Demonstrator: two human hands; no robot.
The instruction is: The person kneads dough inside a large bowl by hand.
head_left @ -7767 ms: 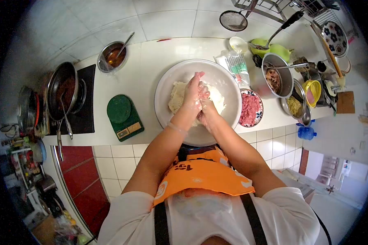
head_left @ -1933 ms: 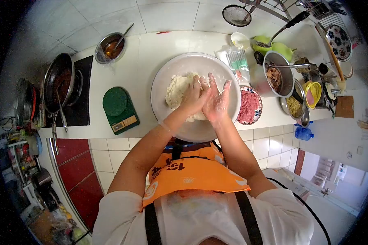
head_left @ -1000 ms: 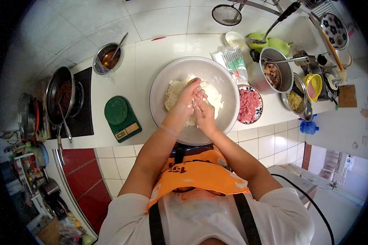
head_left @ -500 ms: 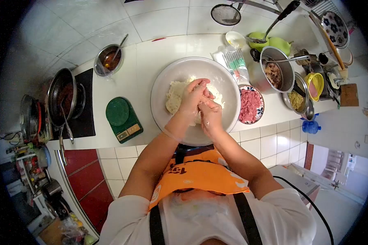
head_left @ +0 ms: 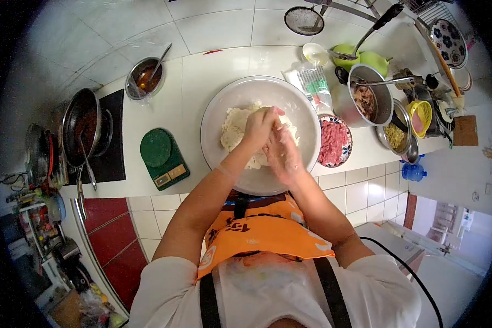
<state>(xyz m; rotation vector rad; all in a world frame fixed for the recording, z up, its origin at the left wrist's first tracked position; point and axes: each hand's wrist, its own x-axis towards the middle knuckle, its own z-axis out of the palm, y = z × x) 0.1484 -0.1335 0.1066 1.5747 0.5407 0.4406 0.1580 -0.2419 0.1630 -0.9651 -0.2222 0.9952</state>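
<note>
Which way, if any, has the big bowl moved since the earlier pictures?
No: the big bowl shows no visible shift either way against the black hob.

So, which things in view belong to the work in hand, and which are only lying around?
Part of the work:
- left hand and right hand, together over the dough
- dough
- large mixing bowl holding it

Seemingly just lying about, untouched:
- green kitchen scale
- minced meat
- frying pan
- pot

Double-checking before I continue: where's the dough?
In the head view, the dough is in the large central bowl, between the green scale at left and minced meat at right.
</note>
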